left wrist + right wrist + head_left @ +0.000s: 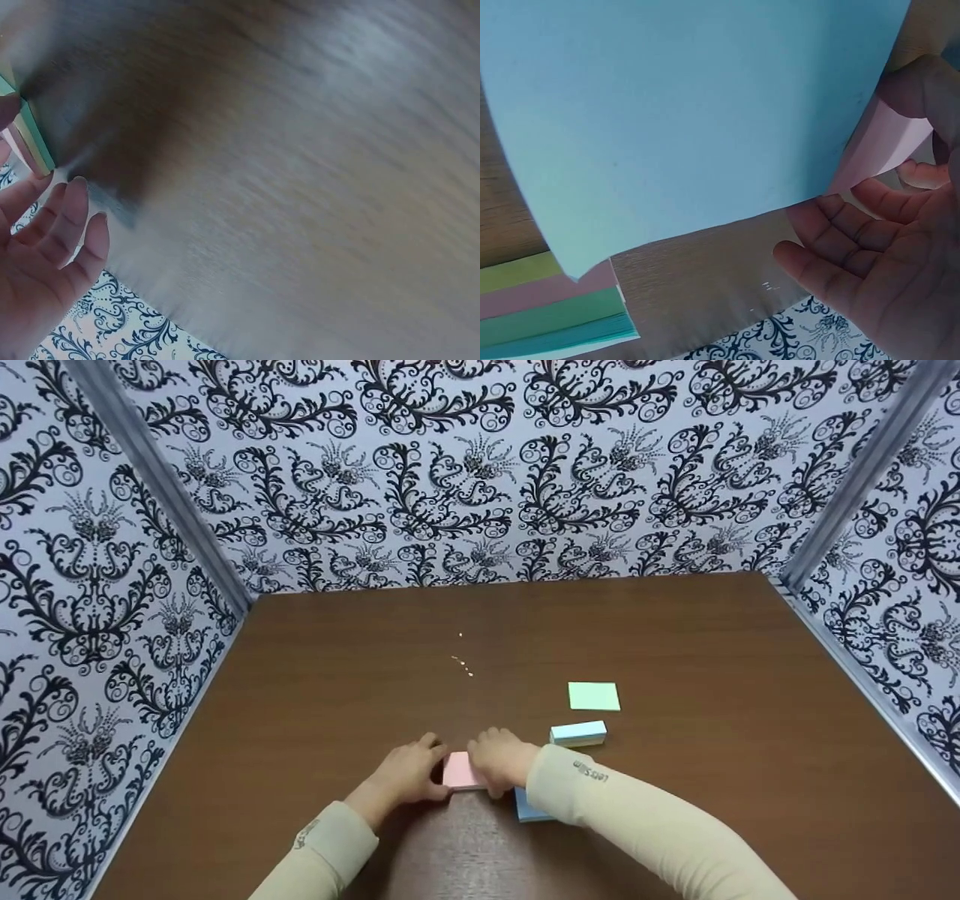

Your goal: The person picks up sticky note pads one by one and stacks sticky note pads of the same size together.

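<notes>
A pink-topped pad of sticky notes [460, 772] lies between both hands near the front of the table. My left hand [409, 771] holds its left side, thumb at the near edge. Green, yellow and pink layers show along the pad's side in the left wrist view. From the right, my right hand [501, 757] grips the same pad, thumb opposite the fingers; the hand hides that end. Under the right wrist sits a blue pad [531, 808], partly covered by the sleeve. Its blue top sheet [682, 112] fills much of the right wrist view, one corner curling up.
Beyond the right forearm stands a multicoloured block of sticky notes [577, 733], light blue on top. Farther back lies a light green pad [594, 697]. Small pale specks [463, 663] mark the brown table [337, 660], which patterned walls [450, 495] enclose.
</notes>
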Demonstrator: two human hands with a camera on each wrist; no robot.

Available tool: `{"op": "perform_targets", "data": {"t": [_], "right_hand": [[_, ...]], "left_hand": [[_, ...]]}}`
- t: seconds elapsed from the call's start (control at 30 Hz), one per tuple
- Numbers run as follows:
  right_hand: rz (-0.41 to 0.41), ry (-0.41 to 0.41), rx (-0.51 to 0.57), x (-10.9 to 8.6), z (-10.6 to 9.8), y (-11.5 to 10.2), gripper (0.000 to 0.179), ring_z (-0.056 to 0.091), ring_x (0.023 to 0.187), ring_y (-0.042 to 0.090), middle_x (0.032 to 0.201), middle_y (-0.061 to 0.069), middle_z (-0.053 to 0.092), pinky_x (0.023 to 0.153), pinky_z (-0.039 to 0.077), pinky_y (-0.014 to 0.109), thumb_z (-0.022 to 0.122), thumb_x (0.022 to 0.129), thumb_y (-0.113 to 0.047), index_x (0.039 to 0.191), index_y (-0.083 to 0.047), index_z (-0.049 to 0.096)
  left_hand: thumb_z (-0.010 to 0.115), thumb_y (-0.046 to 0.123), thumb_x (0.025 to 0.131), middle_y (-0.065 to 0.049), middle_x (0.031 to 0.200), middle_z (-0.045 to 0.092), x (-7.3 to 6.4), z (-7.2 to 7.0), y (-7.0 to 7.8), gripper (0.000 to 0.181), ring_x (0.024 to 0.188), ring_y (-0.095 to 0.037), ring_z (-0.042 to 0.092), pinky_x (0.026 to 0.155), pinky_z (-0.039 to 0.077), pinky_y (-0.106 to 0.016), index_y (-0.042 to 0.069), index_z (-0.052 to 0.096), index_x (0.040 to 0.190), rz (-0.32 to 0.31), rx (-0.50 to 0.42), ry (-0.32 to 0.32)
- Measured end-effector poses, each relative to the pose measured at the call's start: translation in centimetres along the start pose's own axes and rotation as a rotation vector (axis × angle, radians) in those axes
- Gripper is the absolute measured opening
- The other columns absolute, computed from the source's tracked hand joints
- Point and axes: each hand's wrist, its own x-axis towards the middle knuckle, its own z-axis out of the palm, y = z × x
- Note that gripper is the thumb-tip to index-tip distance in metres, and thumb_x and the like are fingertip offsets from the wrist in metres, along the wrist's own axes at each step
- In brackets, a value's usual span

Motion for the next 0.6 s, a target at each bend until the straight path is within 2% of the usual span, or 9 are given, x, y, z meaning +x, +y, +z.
{"op": "perform_targets", "data": {"t": [0.23,0.4,0.6], "right_hand": [[-0.022,0.008,-0.114,0.08,0.00,-0.27,0.051,0.054,0.093,0.023,0.097,0.007,0.058,0.083,0.046,0.034,0.073,0.068,-0.037,0.106,-0.007,0.054],[-0.014,0.014,-0.089,0.30,-0.20,-0.32,0.051,0.055,0.094,0.023,0.098,0.008,0.060,0.082,0.046,0.034,0.074,0.066,-0.033,0.106,-0.007,0.056],[-0.002,0.011,-0.089,0.66,-0.49,-0.26,0.048,0.056,0.090,0.023,0.095,0.007,0.061,0.079,0.047,0.034,0.075,0.066,-0.030,0.104,-0.007,0.057]], "left_hand": [[0.070,0.031,0.066,-0.008,0.097,0.054,0.18,0.27,-0.41,0.056,0.082,-0.028,0.058,0.071,0.048,-0.041,0.000,0.062,0.112,0.062,0.022,0.022],[0.070,0.030,0.064,-0.007,0.093,0.053,0.43,0.40,-0.74,0.050,0.078,-0.027,0.057,0.066,0.048,-0.040,0.002,0.064,0.105,0.106,0.040,0.056],[0.070,0.030,0.065,-0.005,0.087,0.050,0.81,0.30,-0.89,0.037,0.073,-0.024,0.054,0.063,0.046,-0.039,0.006,0.062,0.092,0.120,0.049,0.068]]}}
